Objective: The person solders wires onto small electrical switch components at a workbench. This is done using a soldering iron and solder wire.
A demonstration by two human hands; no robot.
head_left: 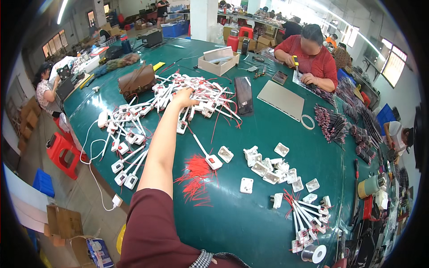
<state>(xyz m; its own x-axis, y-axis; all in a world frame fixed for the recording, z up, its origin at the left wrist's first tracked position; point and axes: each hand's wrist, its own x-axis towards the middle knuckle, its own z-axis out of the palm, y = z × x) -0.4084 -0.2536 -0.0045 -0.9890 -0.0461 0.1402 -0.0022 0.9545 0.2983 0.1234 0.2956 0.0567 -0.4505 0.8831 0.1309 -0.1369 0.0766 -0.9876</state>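
My left arm, in a dark red sleeve, reaches far across the green table (250,223). My left hand (183,97) lies on a big heap of white plug pieces with white leads and thin red wires (196,96). Its fingers curl down into the heap, and I cannot see whether they grip a piece. One white plug piece on a lead (213,161) lies apart, nearer to me, beside a loose bunch of cut red wires (196,173). My right hand is out of the picture.
A brown leather bag (136,80), a black phone (243,94), a grey flat panel (286,99) and a cardboard box (218,62) lie beyond the heap. White square covers (268,169) and finished pieces (308,214) lie right. A person in red (313,58) works opposite.
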